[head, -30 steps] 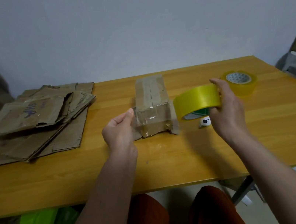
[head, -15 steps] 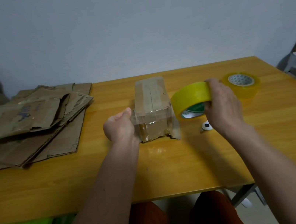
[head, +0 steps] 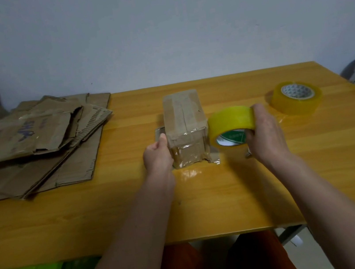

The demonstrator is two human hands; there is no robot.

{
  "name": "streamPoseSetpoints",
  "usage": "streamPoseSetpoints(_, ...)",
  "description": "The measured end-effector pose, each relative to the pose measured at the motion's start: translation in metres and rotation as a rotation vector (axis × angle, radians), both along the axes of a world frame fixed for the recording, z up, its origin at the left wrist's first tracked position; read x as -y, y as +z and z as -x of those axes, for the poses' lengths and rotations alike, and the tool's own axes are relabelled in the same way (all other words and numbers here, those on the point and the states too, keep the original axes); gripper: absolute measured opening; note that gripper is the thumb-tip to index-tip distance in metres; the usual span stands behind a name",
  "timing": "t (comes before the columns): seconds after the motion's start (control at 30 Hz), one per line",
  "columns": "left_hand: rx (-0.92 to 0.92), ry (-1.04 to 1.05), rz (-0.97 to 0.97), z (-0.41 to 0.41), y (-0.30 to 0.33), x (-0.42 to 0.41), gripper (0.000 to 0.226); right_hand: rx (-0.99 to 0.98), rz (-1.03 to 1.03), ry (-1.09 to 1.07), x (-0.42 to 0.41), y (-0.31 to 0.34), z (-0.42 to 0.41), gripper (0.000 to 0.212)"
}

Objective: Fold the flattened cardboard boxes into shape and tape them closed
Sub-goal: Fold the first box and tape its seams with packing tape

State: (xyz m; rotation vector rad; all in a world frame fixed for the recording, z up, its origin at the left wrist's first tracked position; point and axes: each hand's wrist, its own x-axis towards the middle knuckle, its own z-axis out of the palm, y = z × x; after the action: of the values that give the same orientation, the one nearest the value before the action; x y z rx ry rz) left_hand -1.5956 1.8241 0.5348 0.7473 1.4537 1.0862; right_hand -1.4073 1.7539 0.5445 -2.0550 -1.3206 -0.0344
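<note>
I am taping the near end of the box (head: 184, 119) at table (head: 114, 214) centre: my left hand (head: 157, 156) is pinching its nine o'clock edge while my right hand (head: 264, 132) is gripping the tape roll (head: 230, 123) at three o'clock. Next, I judge, I am needing to draw the strip taut across the flaps and press it flat.

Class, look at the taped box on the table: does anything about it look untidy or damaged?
Yes. The box has loose flaps of tape sticking out at its near bottom corners, and its near end looks wrinkled.
</note>
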Motion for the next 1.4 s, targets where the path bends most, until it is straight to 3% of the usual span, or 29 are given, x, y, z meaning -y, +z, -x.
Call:
streamPoseSetpoints(0.17,-0.111,-0.038,0.185,-0.004,-0.004,-0.005,0.071,-0.081,-0.009,0.026,0.002,0.0,0.004,0.029)
streamPoseSetpoints(0.23,-0.271,-0.056,0.061,0.001,-0.002,-0.005,0.064,-0.11,-0.006,0.064,0.004,0.003,0.005,0.028)
streamPoseSetpoints(0.33,-0.653,-0.086,-0.438,0.018,0.012,-0.008,0.029,-0.189,0.033,0.151,0.008,0.007,0.01,0.031)
streamPoseSetpoints(0.4,-0.856,-0.235,-0.625,0.024,0.03,-0.011,0.035,-0.225,0.066,0.229,0.009,0.007,0.014,0.032)
streamPoseSetpoints(0.5,-1.216,-0.529,-0.59,0.017,0.057,-0.019,0.034,-0.349,0.117,0.358,0.01,0.012,0.021,0.034)
streamPoseSetpoints(0.57,-1.352,-0.674,-0.534,0.005,0.067,-0.024,0.044,-0.514,0.156,0.43,0.011,0.018,0.026,0.037)
streamPoseSetpoints(0.67,-1.364,-0.845,-0.467,-0.008,0.064,-0.034,0.069,-0.703,0.131,0.48,0.013,0.023,0.035,0.034)
streamPoseSetpoints(0.73,-1.353,-0.911,-0.478,-0.011,0.057,-0.041,0.073,-0.684,0.141,0.483,0.012,0.022,0.033,0.045)
streamPoseSetpoints(0.83,-1.335,-0.949,-0.494,-0.011,0.05,-0.048,0.075,-0.626,0.189,0.529,0.015,0.022,0.03,0.051)
streamPoseSetpoints(1.13,-1.365,-0.97,-0.581,-0.016,0.043,-0.04,0.08,-0.734,0.359,0.576,0.019,0.036,0.018,0.04)
streamPoseSetpoints(1.27,-1.464,-1.063,-0.636,-0.013,0.048,-0.047,0.075,-0.692,0.37,0.512,0.022,0.037,0.027,0.066)
streamPoseSetpoints(1.4,-1.459,-1.168,-0.631,-0.011,0.055,-0.059,0.069,-0.657,0.442,0.466,0.027,0.024,0.037,0.07)
